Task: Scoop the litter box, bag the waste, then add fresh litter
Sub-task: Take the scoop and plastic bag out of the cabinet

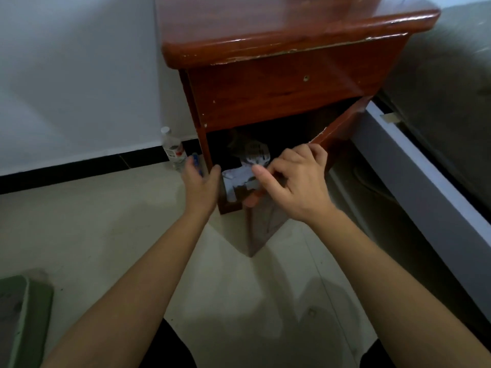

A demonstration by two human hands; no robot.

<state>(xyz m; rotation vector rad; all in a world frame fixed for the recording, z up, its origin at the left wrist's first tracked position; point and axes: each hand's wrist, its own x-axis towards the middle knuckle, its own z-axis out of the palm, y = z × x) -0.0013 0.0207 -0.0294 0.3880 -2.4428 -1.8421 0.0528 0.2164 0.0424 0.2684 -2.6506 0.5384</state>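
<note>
The green litter box [25, 314] with grey litter sits on the floor at the bottom left, partly cut off by the frame. Both hands are far from it, at the red-brown nightstand [279, 83]. The lower cabinet door [342, 123] is swung open to the right. My right hand [297, 181] curls its fingertips round the door's lower edge, thumb sticking out to the left. My left hand [203, 181] is open beside the cabinet's left frame, thumb towards the opening. Pale crumpled bags or packets [245, 172] lie inside the dark compartment.
A clear plastic bottle [172, 148] stands against the white wall left of the nightstand, with a small blue object [197, 161] beside it. A grey bed frame [425, 181] runs along the right. Pale tiled floor [106, 221] spreads in front.
</note>
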